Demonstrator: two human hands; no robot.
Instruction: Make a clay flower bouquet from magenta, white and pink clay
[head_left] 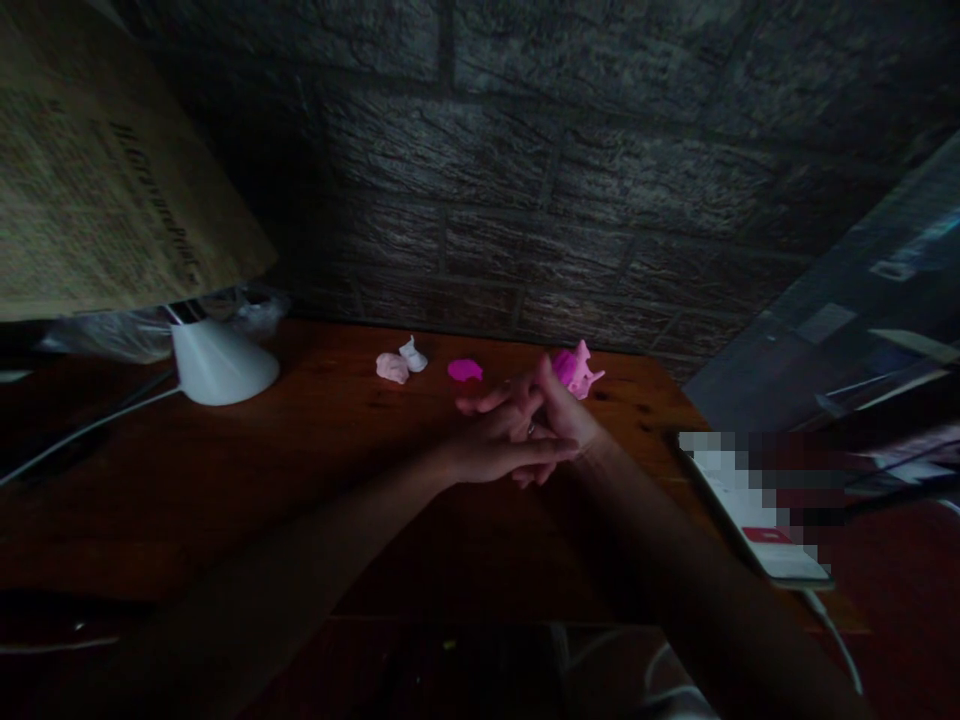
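Note:
My left hand [487,447] and my right hand [564,410] meet over the middle of the wooden table, palm against palm and crossed. The left thumb stretches across toward the right wrist. What the palms press on, if anything, is hidden between them. Just behind my right hand sits a pink clay figure [582,370] with pointed bits and a brighter magenta part. A flat magenta piece of clay [465,370] lies behind my left hand. Farther left are a pale pink lump of clay [392,368] and a small white lump [412,354] touching it.
A white lamp base [225,365] with a newsprint shade [112,190] stands on the left, its cable running to the left edge. Clear plastic wrap [112,335] lies behind it. A tablet-like device [787,560] with a cable sits at the right edge. A brick-patterned wall [480,200] closes the back.

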